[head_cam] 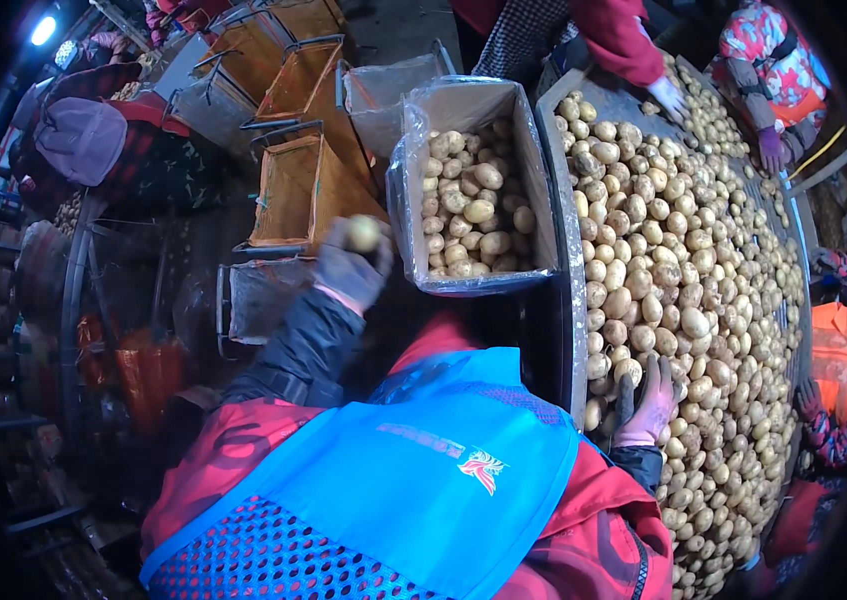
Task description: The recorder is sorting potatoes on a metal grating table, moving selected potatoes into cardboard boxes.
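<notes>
My gloved left hand (354, 262) is raised left of the lined box and grips a potato (362, 233). On the sorting table's right-hand heap of potatoes (693, 322) rests my right hand (648, 401), in a pink and grey glove, its fingers spread against a potato (627, 372); whether it grips that one I cannot tell. Between the hands and farther forward stands a plastic-lined box (472, 281), partly filled with potatoes (488, 176).
The metal rim of the table (575, 300) runs beside the box. Baskets with wire handles, one a lined basket (316, 187), stand at left. A co-worker's gloved hand (668, 99) reaches over the far potatoes; another co-worker's purple glove (771, 150) is at the far right edge.
</notes>
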Action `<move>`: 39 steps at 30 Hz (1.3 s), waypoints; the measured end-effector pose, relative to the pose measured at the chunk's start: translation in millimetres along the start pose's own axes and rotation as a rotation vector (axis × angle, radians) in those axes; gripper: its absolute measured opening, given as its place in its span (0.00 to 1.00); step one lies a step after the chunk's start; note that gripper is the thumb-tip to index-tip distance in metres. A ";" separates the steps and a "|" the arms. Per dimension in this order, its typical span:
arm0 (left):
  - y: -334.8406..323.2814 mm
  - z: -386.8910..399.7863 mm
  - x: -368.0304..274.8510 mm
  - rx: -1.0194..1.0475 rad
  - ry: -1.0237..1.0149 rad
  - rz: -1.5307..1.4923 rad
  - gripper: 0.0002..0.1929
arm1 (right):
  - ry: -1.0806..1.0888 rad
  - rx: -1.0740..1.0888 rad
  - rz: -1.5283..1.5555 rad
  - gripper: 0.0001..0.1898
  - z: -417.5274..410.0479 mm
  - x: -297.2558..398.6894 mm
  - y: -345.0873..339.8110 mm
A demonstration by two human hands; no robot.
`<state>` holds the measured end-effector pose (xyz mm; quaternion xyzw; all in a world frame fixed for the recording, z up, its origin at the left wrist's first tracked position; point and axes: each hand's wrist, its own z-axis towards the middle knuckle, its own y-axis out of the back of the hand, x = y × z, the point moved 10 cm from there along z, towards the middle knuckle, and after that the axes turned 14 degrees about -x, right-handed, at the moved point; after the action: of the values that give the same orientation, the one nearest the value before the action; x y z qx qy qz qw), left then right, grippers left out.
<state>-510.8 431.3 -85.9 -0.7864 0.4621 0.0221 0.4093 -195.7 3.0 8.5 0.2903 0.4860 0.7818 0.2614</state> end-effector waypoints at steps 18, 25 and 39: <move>-231.5 -136.1 295.2 1.529 -1.149 1.546 0.29 | -0.435 -0.137 -0.182 0.39 -100.7 -58.4 58.4; -280.2 -115.9 429.7 1.827 -1.390 1.946 0.32 | -0.496 -0.123 -0.190 0.38 -104.7 -68.1 49.6; -444.7 -22.5 558.9 1.657 -1.682 1.927 0.20 | -0.589 0.015 -0.174 0.41 -94.3 -79.5 46.5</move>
<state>132.4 126.1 -24.6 0.4895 0.3048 0.4420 0.6871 -213.1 -127.5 1.2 0.4637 0.4180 0.6352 0.4547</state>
